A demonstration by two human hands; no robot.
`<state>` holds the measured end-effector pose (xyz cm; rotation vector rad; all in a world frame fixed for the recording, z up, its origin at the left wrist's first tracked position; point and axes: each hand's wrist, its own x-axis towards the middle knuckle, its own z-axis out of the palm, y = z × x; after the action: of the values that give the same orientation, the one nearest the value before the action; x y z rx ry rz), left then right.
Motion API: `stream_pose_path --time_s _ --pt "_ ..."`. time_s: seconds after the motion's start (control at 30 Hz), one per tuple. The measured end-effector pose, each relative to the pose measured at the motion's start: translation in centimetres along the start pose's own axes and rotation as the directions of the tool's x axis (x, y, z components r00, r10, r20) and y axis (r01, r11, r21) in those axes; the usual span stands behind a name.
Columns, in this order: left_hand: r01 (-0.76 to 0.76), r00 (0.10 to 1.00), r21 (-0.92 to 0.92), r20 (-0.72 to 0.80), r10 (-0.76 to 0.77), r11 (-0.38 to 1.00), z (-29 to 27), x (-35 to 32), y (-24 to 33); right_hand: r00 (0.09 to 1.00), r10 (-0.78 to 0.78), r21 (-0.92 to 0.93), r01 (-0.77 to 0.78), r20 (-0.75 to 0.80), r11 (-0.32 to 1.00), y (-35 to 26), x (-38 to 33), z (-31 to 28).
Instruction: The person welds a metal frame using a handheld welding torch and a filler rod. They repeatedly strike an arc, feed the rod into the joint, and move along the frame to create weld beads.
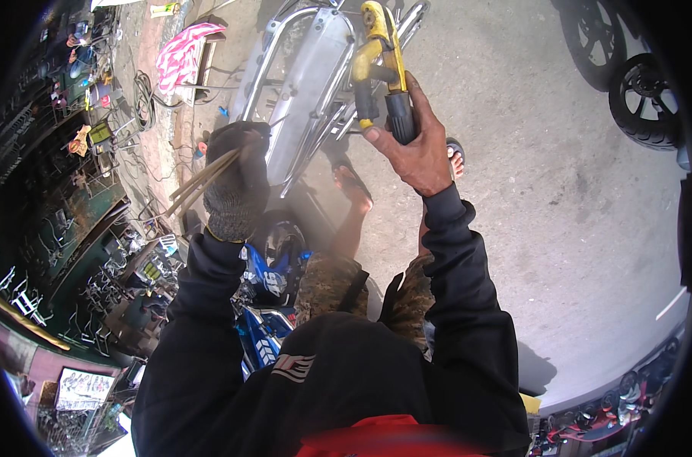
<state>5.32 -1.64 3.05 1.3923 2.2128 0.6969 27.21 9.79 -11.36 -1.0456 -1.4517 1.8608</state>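
My left hand point(239, 171), in a dark knitted glove, is closed around several thin tan rods point(202, 183) that look like welding rods. Their ends stick out to the lower left. My bare right hand point(422, 145) grips the black ribbed handle of a yellow-and-black welding electrode holder point(382, 57), raised with its yellow head pointing away from me. My thumb lies near the tip of its lever. Beyond and between my hands is a shiny tubular metal frame point(308, 99) with grey sheet panels; the glove overlaps its left edge in the picture.
A pink-and-white cloth point(186, 57) lies on a stand at the far left, near a coiled cable point(144, 99). Cluttered metal parts line the left side. A blue motorcycle point(266, 274) is close by my left leg. Black wheels point(644, 103) stand at the far right on the concrete floor point(544, 198).
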Motion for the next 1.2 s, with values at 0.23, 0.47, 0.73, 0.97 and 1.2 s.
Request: stream_pose_path --time_s 0.23,0.47,0.73,0.97,1.2 --pt "0.02 0.999 0.042 0.026 -0.021 0.999 -0.2 -0.4 -1.2 1.0 0.017 0.004 -0.017 0.023 1.0 -0.2 0.2 -0.3" --pt "-0.071 0.996 0.08 -0.046 0.075 0.994 0.3 -0.1 -0.9 0.999 0.02 -0.014 -0.02 0.037 1.0 -0.1 0.4 -0.3" --pt "0.015 0.997 0.033 -0.077 -0.013 0.999 0.8 0.4 0.4 0.999 0.01 0.028 -0.011 0.053 1.0 0.1 0.9 -0.4" --pt "0.003 0.99 0.061 -0.143 0.006 0.998 1.1 0.3 0.5 0.991 0.121 0.221 -0.129 0.051 0.967 0.3 0.9 -0.6" --pt "-0.048 0.996 0.066 -0.073 0.053 0.997 0.4 0.2 -0.2 1.0 0.017 0.131 -0.017 0.001 0.991 0.5 0.8 -0.5"
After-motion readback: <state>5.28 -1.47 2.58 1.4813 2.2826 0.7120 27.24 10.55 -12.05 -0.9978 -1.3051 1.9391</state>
